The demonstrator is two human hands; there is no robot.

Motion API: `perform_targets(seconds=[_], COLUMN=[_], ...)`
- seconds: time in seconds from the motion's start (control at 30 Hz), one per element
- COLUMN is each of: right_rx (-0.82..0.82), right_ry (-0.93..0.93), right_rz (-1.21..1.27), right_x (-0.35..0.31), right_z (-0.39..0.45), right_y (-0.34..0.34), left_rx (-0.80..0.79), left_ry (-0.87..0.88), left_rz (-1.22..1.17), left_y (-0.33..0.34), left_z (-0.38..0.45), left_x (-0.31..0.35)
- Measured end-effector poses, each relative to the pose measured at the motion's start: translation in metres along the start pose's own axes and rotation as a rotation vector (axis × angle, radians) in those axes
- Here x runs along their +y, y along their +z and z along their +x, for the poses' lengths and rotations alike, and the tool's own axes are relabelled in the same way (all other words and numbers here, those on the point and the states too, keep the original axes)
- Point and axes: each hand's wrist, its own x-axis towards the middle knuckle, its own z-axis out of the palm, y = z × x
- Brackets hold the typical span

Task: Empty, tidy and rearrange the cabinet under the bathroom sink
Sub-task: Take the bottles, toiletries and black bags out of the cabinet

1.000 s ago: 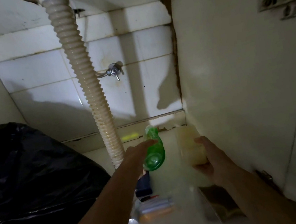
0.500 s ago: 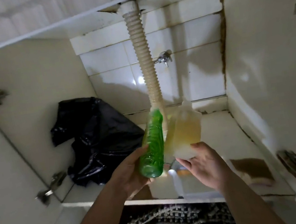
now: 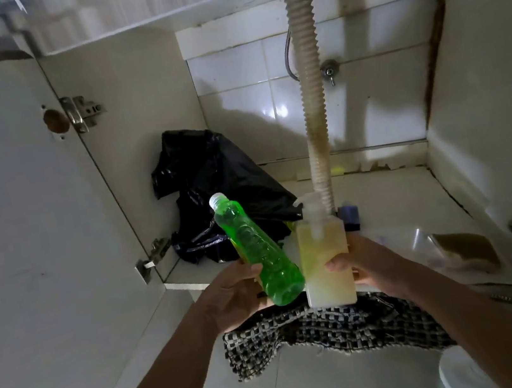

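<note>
Emptying under way: the left hand (image 3: pixel 229 292) grips a green bottle (image 3: pixel 258 253), the right hand (image 3: pixel 366 263) a yellowish dispenser (image 3: pixel 325 263), at frame centre, while a black bag (image 3: pixel 212 180) sits inside the cabinet (image 3: pixel 398 202).

We find the widest gap at centre right of the frame: the bare cabinet floor (image 3: pixel 391 197) between the corrugated drain hose (image 3: pixel 314 112) and the right wall. The hose drops through the middle and blocks a straight reach to the back tiles. At centre left a crumpled black plastic bag (image 3: pixel 212 180) fills the corner beside the left wall. A small dark blue object (image 3: pixel 350 214) sits just beside the hose's foot. At lower right a clear bag (image 3: pixel 448 248) covers the front edge. The open left door (image 3: pixel 20 229) walls off the frame's left side.
</note>
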Motion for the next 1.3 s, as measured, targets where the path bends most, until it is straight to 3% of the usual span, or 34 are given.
perform_targets(seconds=[0.1, 0.2, 0.5, 0.67, 0.83, 1.0, 1.3], right_rx=[-0.040, 0.026, 0.205, 0.214, 0.235, 0.232, 0.328], right_ry=[0.101, 0.192, 0.347, 0.473, 0.520, 0.525, 0.574], right_rz=[-0.081, -0.107, -0.250, -0.475, -0.535, -0.584, -0.543], right_x=[0.020, 0.043, 0.099, 0.138, 0.166, 0.185, 0.208], right_z=[-0.011, -0.027, -0.065, -0.058, -0.052, -0.048, -0.048], right_y=[0.007, 0.008, 0.031, 0.039, 0.052, 0.049, 0.027], left_rx=[-0.077, -0.109, -0.156, -0.009, 0.231, 0.360, 0.336], left_ry=[-0.053, -0.154, -0.417, -0.394, -0.326, -0.267, -0.192], left_rz=[-0.052, -0.066, 0.287, 0.356, 0.524, 0.591, 0.731], left_y=[-0.010, -0.016, -0.033, -0.045, -0.054, -0.051, -0.047], left_z=[-0.003, -0.003, 0.006, 0.001, 0.001, 0.004, 0.004], left_x=[-0.025, -0.058, -0.127, -0.176, -0.217, -0.237, -0.243])
